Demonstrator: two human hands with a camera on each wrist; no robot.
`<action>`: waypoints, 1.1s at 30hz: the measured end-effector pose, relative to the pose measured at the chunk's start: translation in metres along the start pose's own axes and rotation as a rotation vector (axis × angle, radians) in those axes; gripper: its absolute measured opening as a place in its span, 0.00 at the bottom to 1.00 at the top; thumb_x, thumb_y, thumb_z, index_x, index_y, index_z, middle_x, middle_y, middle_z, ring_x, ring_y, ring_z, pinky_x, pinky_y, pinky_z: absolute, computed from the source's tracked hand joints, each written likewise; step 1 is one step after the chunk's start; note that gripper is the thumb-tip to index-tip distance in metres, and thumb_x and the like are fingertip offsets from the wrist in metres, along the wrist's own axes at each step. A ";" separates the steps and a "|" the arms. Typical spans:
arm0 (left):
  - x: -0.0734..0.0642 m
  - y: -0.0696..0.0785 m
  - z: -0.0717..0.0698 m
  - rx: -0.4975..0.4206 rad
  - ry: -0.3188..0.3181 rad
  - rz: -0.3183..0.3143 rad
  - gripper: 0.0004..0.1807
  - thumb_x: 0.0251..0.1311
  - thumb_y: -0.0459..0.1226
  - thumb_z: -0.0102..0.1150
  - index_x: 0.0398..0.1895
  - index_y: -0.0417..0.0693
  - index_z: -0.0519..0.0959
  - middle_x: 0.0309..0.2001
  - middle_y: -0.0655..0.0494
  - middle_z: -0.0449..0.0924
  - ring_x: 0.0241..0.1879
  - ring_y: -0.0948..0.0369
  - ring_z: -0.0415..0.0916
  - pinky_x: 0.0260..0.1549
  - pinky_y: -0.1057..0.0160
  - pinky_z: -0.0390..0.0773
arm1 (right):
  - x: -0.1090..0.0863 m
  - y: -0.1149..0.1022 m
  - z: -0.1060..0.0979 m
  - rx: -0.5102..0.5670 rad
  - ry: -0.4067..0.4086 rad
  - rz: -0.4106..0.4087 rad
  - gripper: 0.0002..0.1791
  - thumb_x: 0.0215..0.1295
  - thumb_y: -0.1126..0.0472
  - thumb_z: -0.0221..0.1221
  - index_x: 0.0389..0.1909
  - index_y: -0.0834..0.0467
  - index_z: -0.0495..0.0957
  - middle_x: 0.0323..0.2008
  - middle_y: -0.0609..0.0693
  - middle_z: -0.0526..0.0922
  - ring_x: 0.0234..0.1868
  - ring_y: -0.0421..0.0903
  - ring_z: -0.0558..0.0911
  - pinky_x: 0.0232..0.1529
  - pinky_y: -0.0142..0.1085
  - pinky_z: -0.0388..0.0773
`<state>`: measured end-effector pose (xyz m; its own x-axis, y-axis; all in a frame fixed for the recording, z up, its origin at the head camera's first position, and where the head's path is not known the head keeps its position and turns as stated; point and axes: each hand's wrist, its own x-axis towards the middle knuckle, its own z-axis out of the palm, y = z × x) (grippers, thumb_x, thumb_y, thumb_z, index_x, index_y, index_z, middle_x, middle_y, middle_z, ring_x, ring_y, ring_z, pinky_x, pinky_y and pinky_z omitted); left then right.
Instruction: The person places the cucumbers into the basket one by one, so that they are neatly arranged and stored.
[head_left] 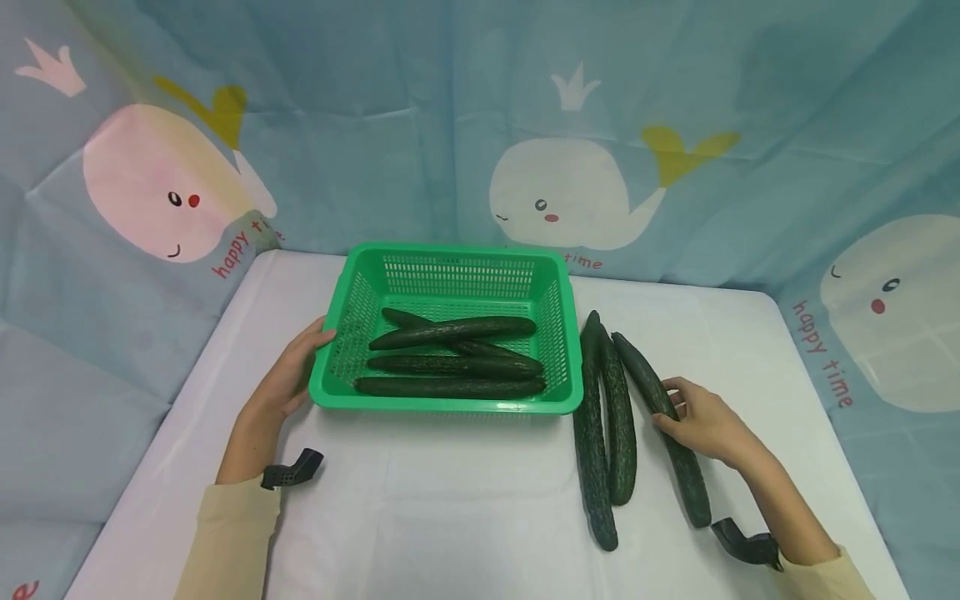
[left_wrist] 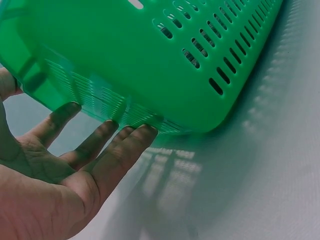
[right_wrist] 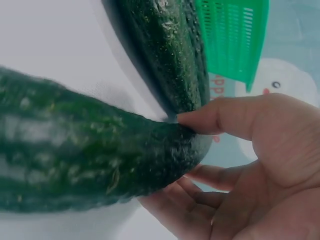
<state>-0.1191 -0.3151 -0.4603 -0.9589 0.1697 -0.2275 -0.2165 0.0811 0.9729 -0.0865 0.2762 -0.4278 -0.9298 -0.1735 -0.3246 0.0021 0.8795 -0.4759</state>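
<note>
My left hand (head_left: pixel 287 377) holds the left rim of a green plastic basket (head_left: pixel 442 406), thumb at the rim and fingertips (left_wrist: pixel 145 131) against the outside wall in the left wrist view. Inside the basket lie several dark green cucumbers (head_left: pixel 450 387), two of them crossed. On the right, my right hand (head_left: pixel 705 425) grips a cucumber (head_left: pixel 688 479) between thumb and fingers; in the right wrist view this cucumber (right_wrist: pixel 100 150) fills the left side. Two more cucumbers lie side by side between the basket and my right hand, a longer one (head_left: pixel 592 450) and a shorter one (head_left: pixel 621 433).
A white cloth (head_left: pixel 450 508) covers the table. Behind and at the sides hangs a blue curtain (head_left: pixel 360 167) with printed whales. Black devices (head_left: pixel 292 469) are strapped at both wrists, over beige sleeves (head_left: pixel 228 537).
</note>
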 end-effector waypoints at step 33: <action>0.001 -0.003 -0.002 0.004 -0.014 -0.002 0.38 0.82 0.55 0.39 0.88 0.53 0.46 0.76 0.47 0.62 0.61 0.73 0.77 0.55 0.71 0.85 | -0.007 -0.004 -0.003 -0.029 0.321 -0.102 0.33 0.62 0.63 0.72 0.67 0.67 0.76 0.52 0.71 0.86 0.52 0.71 0.86 0.41 0.62 0.87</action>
<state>-0.1197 -0.3173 -0.4635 -0.9558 0.1834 -0.2297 -0.2174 0.0849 0.9724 -0.0806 0.2754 -0.4215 -0.9931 -0.1170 0.0003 -0.1036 0.8778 -0.4677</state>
